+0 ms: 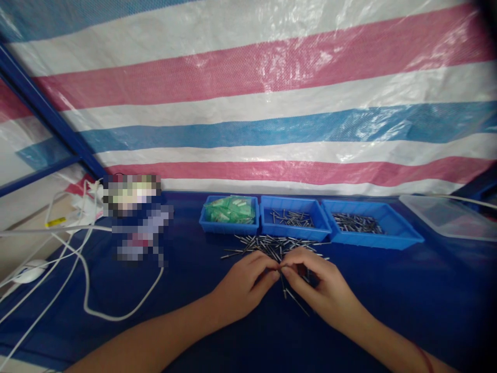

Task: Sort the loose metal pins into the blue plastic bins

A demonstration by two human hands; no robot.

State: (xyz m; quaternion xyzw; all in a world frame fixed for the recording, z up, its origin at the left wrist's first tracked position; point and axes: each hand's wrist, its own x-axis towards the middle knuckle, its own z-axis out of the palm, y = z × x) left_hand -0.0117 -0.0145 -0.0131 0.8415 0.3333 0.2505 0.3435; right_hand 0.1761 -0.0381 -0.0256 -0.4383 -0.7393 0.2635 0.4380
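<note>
My left hand (243,284) and my right hand (318,282) meet fingertip to fingertip over the dark blue table top (388,300). Both pinch at thin metal pins; a few pins stick out below my right fingers. A loose heap of the same pins (267,244) lies just beyond my hands. Behind it stand three blue trays in a row: the left tray (229,225) holds green packets, the middle tray (293,228) a few pins, the right tray (404,239) a layer of pins.
A clear plastic lid or tray (450,217) lies at the back right. White cables (89,290) loop over the table's left side beside a blurred-out object. A striped red, white and blue tarpaulin (272,103) hangs behind the table.
</note>
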